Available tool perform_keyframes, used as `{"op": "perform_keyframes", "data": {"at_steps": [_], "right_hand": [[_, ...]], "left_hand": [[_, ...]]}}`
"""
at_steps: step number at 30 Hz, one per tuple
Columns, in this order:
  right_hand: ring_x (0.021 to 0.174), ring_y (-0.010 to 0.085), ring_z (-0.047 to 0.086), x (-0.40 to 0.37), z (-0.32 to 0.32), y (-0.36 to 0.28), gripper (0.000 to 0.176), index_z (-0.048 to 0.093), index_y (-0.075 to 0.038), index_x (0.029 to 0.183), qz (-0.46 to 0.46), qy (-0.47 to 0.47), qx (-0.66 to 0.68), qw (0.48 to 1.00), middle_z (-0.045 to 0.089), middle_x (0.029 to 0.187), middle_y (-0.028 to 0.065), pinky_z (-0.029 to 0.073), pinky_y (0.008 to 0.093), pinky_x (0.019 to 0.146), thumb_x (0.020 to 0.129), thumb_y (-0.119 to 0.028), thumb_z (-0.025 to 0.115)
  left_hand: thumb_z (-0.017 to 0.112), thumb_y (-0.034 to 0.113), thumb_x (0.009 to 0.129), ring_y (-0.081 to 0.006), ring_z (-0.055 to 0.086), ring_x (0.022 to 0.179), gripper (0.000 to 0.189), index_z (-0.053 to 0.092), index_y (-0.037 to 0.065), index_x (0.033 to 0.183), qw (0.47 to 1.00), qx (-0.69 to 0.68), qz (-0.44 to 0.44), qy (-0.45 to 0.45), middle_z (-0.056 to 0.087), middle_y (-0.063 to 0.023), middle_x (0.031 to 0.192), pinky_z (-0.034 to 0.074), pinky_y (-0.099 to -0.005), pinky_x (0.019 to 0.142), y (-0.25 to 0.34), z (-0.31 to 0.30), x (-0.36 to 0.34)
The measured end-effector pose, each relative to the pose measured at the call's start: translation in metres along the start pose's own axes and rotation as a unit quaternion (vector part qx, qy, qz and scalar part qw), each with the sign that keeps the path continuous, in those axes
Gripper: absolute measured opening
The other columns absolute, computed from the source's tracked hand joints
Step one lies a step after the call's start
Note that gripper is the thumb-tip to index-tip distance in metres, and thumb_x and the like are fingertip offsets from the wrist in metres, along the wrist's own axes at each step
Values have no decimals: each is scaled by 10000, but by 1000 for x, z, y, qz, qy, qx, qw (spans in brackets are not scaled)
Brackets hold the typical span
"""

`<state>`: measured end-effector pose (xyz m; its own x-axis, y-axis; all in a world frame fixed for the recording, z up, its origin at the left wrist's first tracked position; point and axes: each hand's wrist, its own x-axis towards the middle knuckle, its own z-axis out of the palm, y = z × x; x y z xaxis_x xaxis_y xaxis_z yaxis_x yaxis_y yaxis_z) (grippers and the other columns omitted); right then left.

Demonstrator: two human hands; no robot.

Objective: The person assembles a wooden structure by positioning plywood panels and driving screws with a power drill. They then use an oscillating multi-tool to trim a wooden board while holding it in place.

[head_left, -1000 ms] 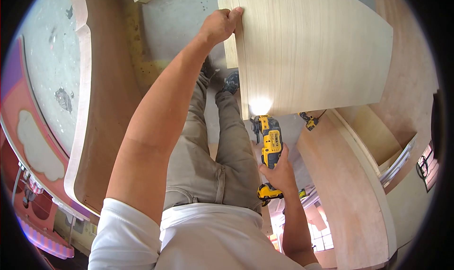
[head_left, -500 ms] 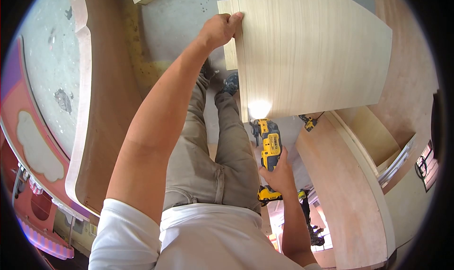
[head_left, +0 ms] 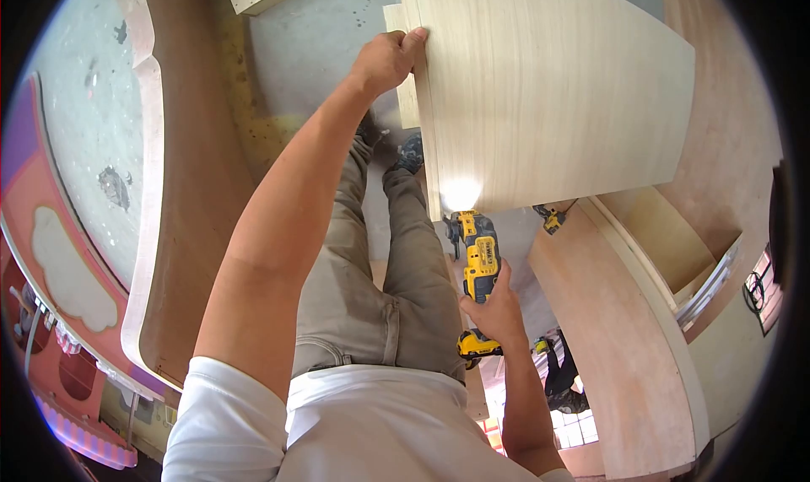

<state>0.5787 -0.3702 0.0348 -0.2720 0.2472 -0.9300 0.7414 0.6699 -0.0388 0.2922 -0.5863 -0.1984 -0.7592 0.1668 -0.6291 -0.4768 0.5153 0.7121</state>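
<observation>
A pale wooden panel (head_left: 557, 86) with a curved outer edge fills the upper right of the head view. My left hand (head_left: 388, 60) grips its left edge near the top, thumb on the face and fingers curled round the edge strip. Below the panel, my right hand (head_left: 496, 309) is wrapped round the body of a yellow and black power tool (head_left: 481, 258). The tool's head is close to the panel's lower left corner, and its lamp makes a bright spot on the wood. Whether its blade touches the panel cannot be made out.
A curved wooden piece (head_left: 190, 187) stands at the left, beside a pink and purple panel (head_left: 76, 263). Another yellow tool (head_left: 553, 219) lies near a long curved board (head_left: 616, 339) at the right. A person in dark clothing (head_left: 564, 381) is at the lower right.
The panel and my left hand have shifted slightly left in view. The person at the lower right has changed posture. Both my hands keep their hold.
</observation>
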Motion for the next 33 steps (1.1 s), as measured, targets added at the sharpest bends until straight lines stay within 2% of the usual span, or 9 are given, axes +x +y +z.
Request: {"op": "perform_keyframes", "data": {"at_steps": [3,12,15,18,27,33], "right_hand": [[982,451,708,-2,-1,-2,963,195,-19,1521,7,-3,4,1000,701,1062,302,557,467,880,781,-253,765],[978,449,710,-6,-6,-7,963,197,-17,1517,6,-3,10,1000,701,1038,300,559,466,868,782,-267,766],[980,450,708,0,-2,1,963,195,-13,1512,-11,5,1,1000,700,1039,299,558,470,867,780,-269,766],[982,452,707,-1,1,1,962,194,-12,1511,-7,2,2,1000,700,1046,300,556,472,870,780,-267,766],[983,457,704,-3,-3,-5,966,197,-5,1518,-6,-3,15,1000,701,1049,302,554,474,871,780,-270,760],[987,459,702,2,-1,3,977,190,14,1525,-14,-2,10,1000,697,1064,312,554,473,873,784,-276,758]], "left_hand": [[399,653,1021,-322,711,911,753,738,-18,979,1000,12,11,0,749,-167,894,537,-413,887,-1,0,0],[413,648,1015,-308,711,940,741,748,-10,955,999,1,-27,-18,756,-148,887,530,-393,911,6,-1,-4],[412,638,1018,-311,711,938,731,747,-9,959,999,-32,-5,-25,755,-149,882,529,-396,909,2,-2,-6],[409,634,1021,-323,711,929,730,743,-12,955,1000,9,-10,3,754,-152,880,530,-400,902,1,2,-5],[402,643,1022,-345,714,884,745,737,-19,945,1000,14,16,-5,744,-172,852,543,-417,865,-5,3,-1],[417,636,1021,-335,719,887,735,735,-23,957,1000,3,2,2,742,-173,847,544,-415,859,-3,6,-4]]}}
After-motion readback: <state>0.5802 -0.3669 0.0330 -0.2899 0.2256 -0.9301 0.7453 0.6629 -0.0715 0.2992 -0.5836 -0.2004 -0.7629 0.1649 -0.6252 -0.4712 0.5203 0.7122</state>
